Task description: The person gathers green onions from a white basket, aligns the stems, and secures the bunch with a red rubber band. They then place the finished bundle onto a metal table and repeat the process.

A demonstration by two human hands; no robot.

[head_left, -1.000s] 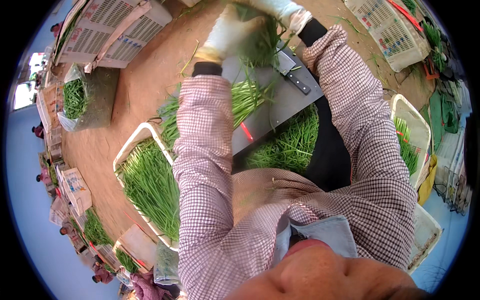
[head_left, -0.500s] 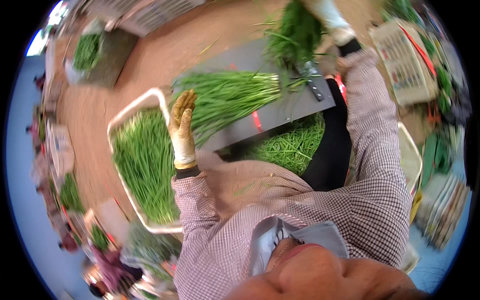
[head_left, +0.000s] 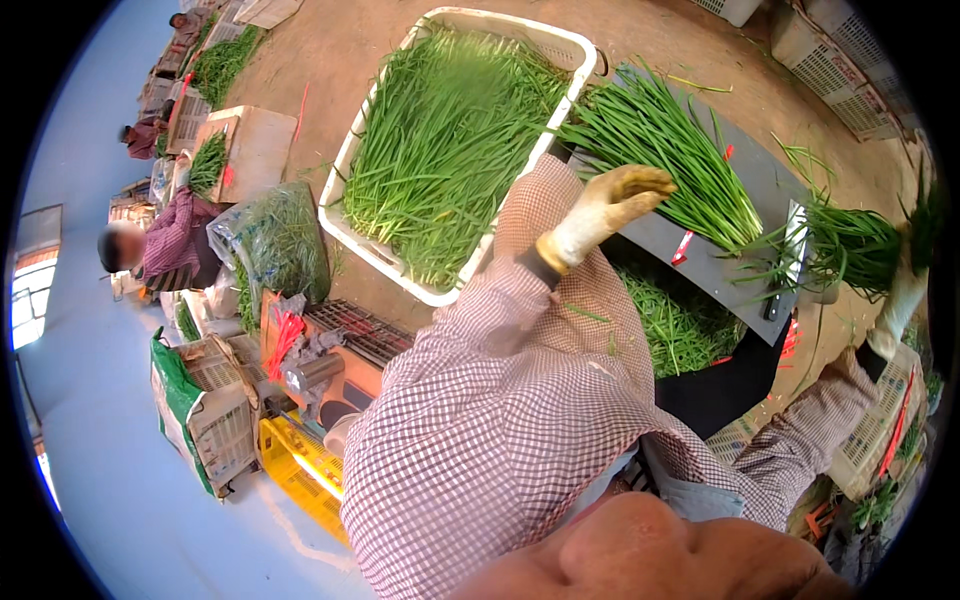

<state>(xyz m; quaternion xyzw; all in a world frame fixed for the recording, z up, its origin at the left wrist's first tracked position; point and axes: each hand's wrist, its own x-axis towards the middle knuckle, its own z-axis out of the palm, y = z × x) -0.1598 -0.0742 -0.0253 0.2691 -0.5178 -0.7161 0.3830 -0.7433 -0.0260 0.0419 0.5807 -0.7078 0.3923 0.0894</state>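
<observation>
A: Left hand (head_left: 605,212)?
B: One, in a pale glove stained brown over the fingers; fingers reaching out together, slightly curled, nothing in their grasp.
A: Right hand (head_left: 905,285)?
B: One, gloved, well apart from the left; its fingers have hold of a loose green bunch (head_left: 850,250), leaves showing on both sides of them. How tightly they close, cannot tell: dim and partly hidden.
A: Bundle of long green stalks (head_left: 670,150)?
B: One, lying just beyond the left fingertips, pale ends pointing towards the right hand's side.
A: Grey board (head_left: 715,272)?
B: One, under the bundle, stretching from the left fingers towards the right ones.
A: Knife (head_left: 795,240)?
B: One, broad blade, black handle; on the board between the two hands, nearer the right fingers.
A: Red strip (head_left: 682,248)?
B: One, on the board, near the left fingertips, bodyward of the bundle.
A: White crate (head_left: 440,297)?
B: One, filled with long greens, to the left of the left fingers.
</observation>
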